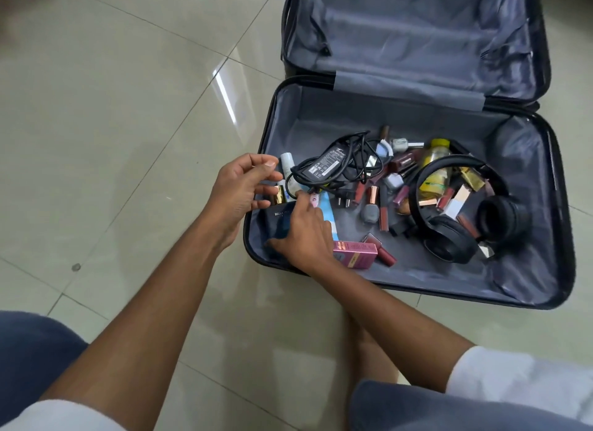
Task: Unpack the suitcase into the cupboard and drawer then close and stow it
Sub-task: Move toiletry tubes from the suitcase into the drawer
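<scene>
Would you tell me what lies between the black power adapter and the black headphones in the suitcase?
In the head view, lipsticks and nail polish bottles lie scattered between the power adapter and headphones.

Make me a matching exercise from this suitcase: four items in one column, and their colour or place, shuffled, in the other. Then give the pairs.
Items:
1. headphones
2. power adapter
3. pink box
4. yellow-capped bottle

Descriptions:
A. lies inside the headphone band
B. black, right side of the suitcase
C. by the right hand, near edge
D. black brick wrapped in its cable

Pairs: 1-B, 2-D, 3-C, 4-A
</scene>
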